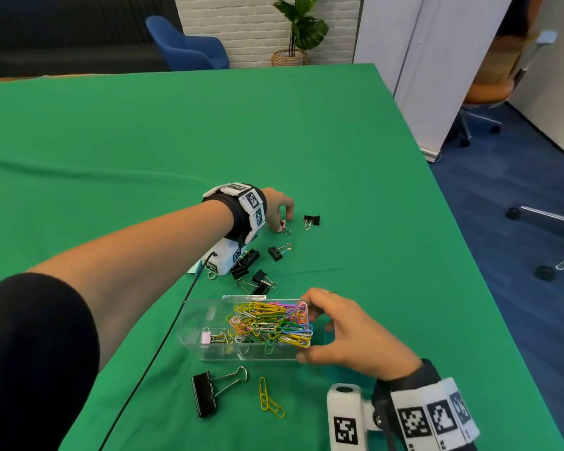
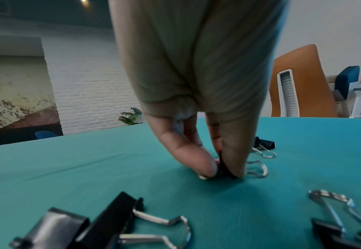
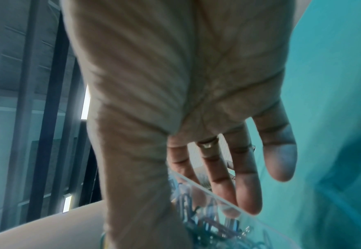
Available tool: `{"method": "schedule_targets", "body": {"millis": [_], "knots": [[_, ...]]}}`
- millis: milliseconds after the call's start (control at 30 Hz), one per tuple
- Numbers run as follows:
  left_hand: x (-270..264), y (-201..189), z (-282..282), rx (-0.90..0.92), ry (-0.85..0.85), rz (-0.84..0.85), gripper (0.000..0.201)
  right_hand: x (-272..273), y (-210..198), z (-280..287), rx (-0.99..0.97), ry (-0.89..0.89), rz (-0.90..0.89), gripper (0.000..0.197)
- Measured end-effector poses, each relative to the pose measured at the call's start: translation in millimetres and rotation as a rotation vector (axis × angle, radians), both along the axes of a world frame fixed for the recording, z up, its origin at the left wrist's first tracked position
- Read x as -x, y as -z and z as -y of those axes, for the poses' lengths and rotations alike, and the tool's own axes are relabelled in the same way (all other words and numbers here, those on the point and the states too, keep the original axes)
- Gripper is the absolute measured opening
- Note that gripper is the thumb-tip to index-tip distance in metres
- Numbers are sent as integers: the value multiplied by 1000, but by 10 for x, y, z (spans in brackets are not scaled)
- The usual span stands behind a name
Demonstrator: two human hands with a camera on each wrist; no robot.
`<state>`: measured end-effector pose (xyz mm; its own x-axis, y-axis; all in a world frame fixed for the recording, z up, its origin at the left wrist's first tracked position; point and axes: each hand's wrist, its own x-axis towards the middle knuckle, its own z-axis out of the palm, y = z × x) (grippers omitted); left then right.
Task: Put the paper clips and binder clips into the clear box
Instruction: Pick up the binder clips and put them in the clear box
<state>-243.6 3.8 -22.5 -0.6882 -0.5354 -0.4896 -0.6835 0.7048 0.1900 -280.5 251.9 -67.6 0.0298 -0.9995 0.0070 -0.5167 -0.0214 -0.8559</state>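
The left hand (image 1: 279, 206) pinches a small binder clip (image 2: 224, 170) lying on the cloth (image 1: 111, 151) past the clear box (image 1: 196, 333) — apparently to lift it — while the right hand (image 1: 345, 333), thumb and fingers curled round the box's end, steadies it among the loose clips.

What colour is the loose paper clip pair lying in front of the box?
Yellow; the paper clip pair shows best in the head view.
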Motion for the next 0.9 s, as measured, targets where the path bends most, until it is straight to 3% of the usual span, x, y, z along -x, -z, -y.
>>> {"method": "schedule_targets", "body": {"millis": [100,267,367,533,600,700,800,900], "knots": [[-11,30,29,-37,-45,30,35,3,8,2,3,-2,-7,40],[-20,39,22,51,47,58,27,4,0,-4,-3,-9,0,39],[-18,60,67,6,24,-10,20,-2,-20,-3,-12,-8,0,39],[89,-23,86,-398,-466,-376,14,-3,-2,1,-14,2,9,39],[115,-21,79,-438,-602,-389,29,4,10,-2,-12,1,20,39],[134,23,59,-454,-635,-321,29,10,22,1,-6,-2,32,38],[190,33,-2,-391,-488,-247,34,9,30,5,-2,-6,25,39],[269,50,-60,6,-51,-199,34,19,41,7,-2,-12,22,38]]}}
